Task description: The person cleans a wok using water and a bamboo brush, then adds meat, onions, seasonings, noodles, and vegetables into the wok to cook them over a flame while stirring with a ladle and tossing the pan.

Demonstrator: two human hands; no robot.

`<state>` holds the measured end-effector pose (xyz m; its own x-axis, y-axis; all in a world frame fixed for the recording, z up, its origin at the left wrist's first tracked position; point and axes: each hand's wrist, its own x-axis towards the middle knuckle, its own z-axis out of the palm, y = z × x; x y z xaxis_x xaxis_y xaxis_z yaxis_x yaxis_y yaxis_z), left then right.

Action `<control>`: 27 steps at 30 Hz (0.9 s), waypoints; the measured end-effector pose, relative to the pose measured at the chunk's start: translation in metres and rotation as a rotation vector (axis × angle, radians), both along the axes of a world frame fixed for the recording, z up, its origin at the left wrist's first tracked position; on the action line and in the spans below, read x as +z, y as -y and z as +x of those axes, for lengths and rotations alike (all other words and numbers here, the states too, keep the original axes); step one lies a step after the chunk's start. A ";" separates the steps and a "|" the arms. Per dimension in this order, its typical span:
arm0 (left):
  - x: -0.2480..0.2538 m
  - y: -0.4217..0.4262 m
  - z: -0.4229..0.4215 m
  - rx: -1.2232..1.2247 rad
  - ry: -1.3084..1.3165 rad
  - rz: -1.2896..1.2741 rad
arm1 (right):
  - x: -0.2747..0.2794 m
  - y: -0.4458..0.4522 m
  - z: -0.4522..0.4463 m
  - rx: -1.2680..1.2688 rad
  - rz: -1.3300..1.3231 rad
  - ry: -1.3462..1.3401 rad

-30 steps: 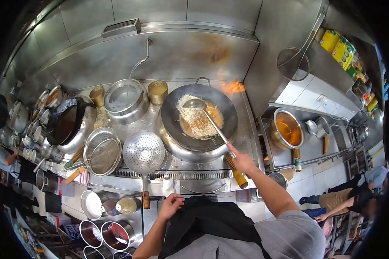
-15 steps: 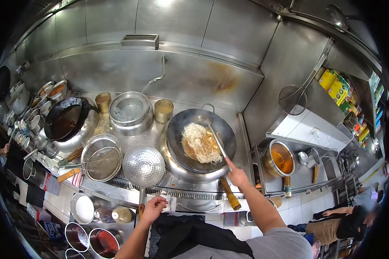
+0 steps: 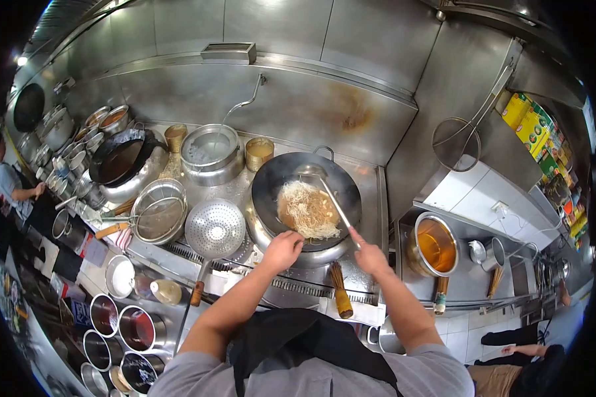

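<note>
My right hand [image 3: 372, 257] is wrapped round the handle of a long metal ladle [image 3: 338, 209], whose bowl rests at the far side inside a black wok [image 3: 348, 188]. Pale thin noodles [image 3: 304, 205] lie in brown liquid in the wok, with some steam above. My left hand [image 3: 283, 251] is at the wok's near rim with its fingers curled together; what they hold, if anything, is hidden. A perforated strainer [image 3: 214, 228] with a wooden handle lies left of the wok. A bamboo brush [image 3: 341, 291] lies in front of it.
A pot of orange liquid [image 3: 435, 246] stands on the right counter. Wire strainers [image 3: 159, 210], a second wok [image 3: 117, 162] and a water pot [image 3: 211, 151] are to the left. Sauce containers [image 3: 138, 329] stand at lower left. Other people [image 3: 13, 185] are at both sides.
My left hand has moved up and right from beside the strainer handle to the wok's near rim. My right hand still grips the ladle. The view has shifted somewhat.
</note>
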<state>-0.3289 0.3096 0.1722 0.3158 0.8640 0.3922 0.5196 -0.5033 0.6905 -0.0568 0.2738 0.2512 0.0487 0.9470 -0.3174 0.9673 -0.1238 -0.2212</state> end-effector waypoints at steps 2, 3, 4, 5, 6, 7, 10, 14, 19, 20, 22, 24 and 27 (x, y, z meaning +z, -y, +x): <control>-0.034 -0.008 0.020 0.053 -0.229 0.084 | -0.009 0.004 0.003 -0.017 -0.050 0.046; -0.035 -0.006 0.025 0.089 -0.460 0.174 | -0.017 0.007 0.009 0.049 -0.096 0.068; -0.037 -0.003 0.029 0.091 -0.466 0.174 | -0.022 0.008 0.016 0.113 -0.138 0.089; -0.036 -0.004 0.029 0.073 -0.471 0.130 | -0.021 0.010 0.029 0.108 -0.133 0.087; -0.027 -0.007 0.028 0.056 -0.476 0.091 | -0.012 0.006 0.041 0.110 -0.120 0.078; -0.020 -0.010 0.026 0.062 -0.484 0.099 | -0.003 0.002 0.054 0.144 -0.125 0.056; -0.021 0.002 0.021 0.031 -0.415 0.158 | 0.022 -0.006 0.070 0.231 -0.117 0.051; -0.022 -0.001 0.030 0.052 -0.421 0.161 | 0.014 -0.013 0.027 0.184 -0.055 0.008; -0.020 -0.001 0.030 0.051 -0.466 0.094 | -0.034 -0.015 0.033 0.209 -0.021 -0.056; -0.020 -0.004 0.030 0.054 -0.459 0.096 | -0.029 -0.018 0.041 0.211 -0.019 -0.048; -0.025 -0.003 0.028 0.032 -0.430 0.110 | -0.002 -0.007 0.044 0.140 -0.082 -0.088; -0.025 -0.001 0.028 0.031 -0.441 0.098 | 0.006 -0.002 0.036 0.128 -0.064 -0.076; -0.023 -0.004 0.025 0.021 -0.421 0.109 | 0.001 0.002 0.011 0.047 -0.018 -0.055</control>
